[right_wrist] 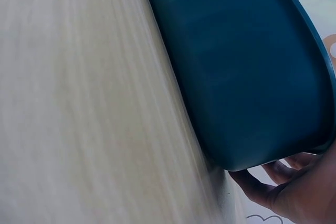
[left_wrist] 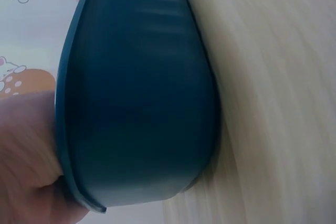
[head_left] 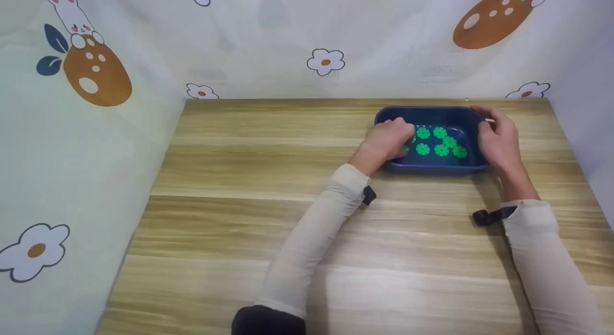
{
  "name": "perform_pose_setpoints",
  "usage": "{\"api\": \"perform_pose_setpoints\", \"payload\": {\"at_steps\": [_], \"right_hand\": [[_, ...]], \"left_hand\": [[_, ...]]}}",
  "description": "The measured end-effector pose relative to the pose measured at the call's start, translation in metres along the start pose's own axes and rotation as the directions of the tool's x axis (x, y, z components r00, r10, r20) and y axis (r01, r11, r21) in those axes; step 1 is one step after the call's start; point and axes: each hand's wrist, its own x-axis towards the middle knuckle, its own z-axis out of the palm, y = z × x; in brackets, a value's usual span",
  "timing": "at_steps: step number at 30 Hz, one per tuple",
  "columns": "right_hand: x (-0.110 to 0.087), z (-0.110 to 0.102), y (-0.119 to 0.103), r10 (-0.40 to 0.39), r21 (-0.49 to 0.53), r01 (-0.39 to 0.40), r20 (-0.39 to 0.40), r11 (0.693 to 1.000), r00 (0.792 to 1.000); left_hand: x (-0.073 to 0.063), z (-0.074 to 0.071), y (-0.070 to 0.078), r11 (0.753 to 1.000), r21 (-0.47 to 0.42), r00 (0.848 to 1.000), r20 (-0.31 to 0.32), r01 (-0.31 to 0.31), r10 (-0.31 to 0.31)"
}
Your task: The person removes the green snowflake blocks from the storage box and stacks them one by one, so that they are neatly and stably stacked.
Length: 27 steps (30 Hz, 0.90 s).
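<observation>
Flowers (head_left: pixel 422 149), small, flat and bright green, lie on the floor of a shiny dark blue tub (head_left: pixel 434 171), a long box shape with round corners that looks like plastic. The tub is at about two o'clock from the middle of the light brown, stripy, wooden-looking table (head_left: pixel 230 220). Six green flowers show well, and some of them touch or lap over each other toward three o'clock in the tub. Bits of more flowers peek out at nine o'clock, right by the person's bare left hand (head_left: pixel 391 139). That hand grips the tub's end at nine o'clock, bent over the rim, and its fingertips are hard to see. The bare right hand (head_left: pixel 499 138) holds the other end, at three o'clock, with its thumb near the rim and its fingers round the outside. Both hands have a snug hold on the tub, not a wide one. Each arm wears a long cream cloth sleeve (head_left: pixel 312 239), with a small black camera (head_left: pixel 482 217) at the wrist. Past the tub, at twelve o'clock, rises a pale sheet (head_left: pixel 268 52) with white blossoms (head_left: pixel 326 62) and brown-orange spotted fruits (head_left: pixel 108 76) drawn on it. A drawn white bunny (head_left: pixel 74 20) sits on the fruit at ten o'clock.
</observation>
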Motion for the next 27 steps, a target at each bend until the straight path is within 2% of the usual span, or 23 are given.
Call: {"api": "perform_pose_setpoints", "payload": {"at_steps": [13, 27], "right_hand": [[-0.0001, -0.0009, 0.0001, 0.008, -0.007, -0.008, -0.011, 1.000, 1.000], [-0.0012, 0.0004, -0.0018, 0.030, 0.012, -0.030, -0.003, 0.999, 1.000]], "left_hand": [[0.0018, 0.0049, 0.0024, 0.999, 0.035, 0.999, -0.034, -0.022, 0.024], [-0.0032, 0.0036, -0.0004, 0.999, 0.002, 0.998, -0.050, -0.041, 0.041]]}}
